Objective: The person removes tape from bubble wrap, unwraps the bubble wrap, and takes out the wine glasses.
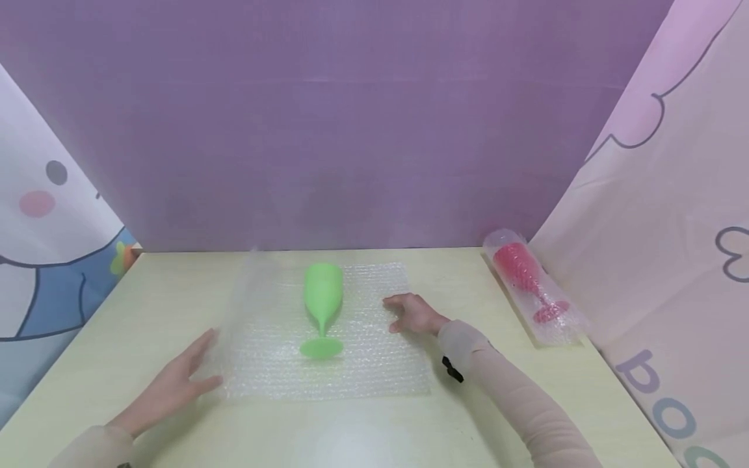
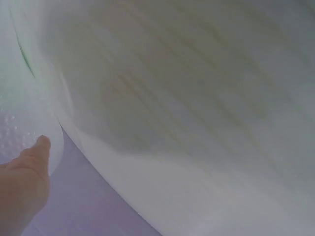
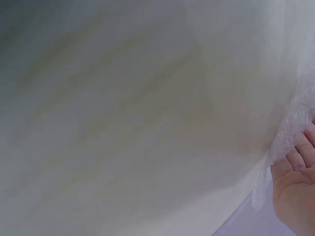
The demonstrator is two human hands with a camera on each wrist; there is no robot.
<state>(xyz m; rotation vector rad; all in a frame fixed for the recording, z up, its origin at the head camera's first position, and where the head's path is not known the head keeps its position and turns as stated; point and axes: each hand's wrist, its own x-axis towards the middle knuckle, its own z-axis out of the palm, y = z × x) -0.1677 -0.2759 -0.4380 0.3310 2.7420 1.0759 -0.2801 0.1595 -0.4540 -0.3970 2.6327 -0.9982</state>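
A light green plastic goblet [image 1: 324, 292] lies on its side on a sheet of clear bubble wrap [image 1: 374, 374], its foot toward me and its bowl toward the back. At the sheet's left edge, where the film stands up a little, my left hand [image 1: 178, 383] is spread with thumb and fingers apart. My right hand [image 1: 417, 314] is over the sheet's right edge, fingers loosely bent and pointing at the goblet. In the right wrist view, the fingers [image 3: 296, 158] overlap the wrap's rim [image 3: 294, 120]. Neither hand touches the goblet.
A red goblet rolled in bubble wrap [image 1: 529, 286] lies at the table's back right edge. The pale wooden table [image 1: 328, 435] meets a purple backdrop [image 1: 351, 130] behind, with printed cloths [image 1: 673, 247] at both sides.
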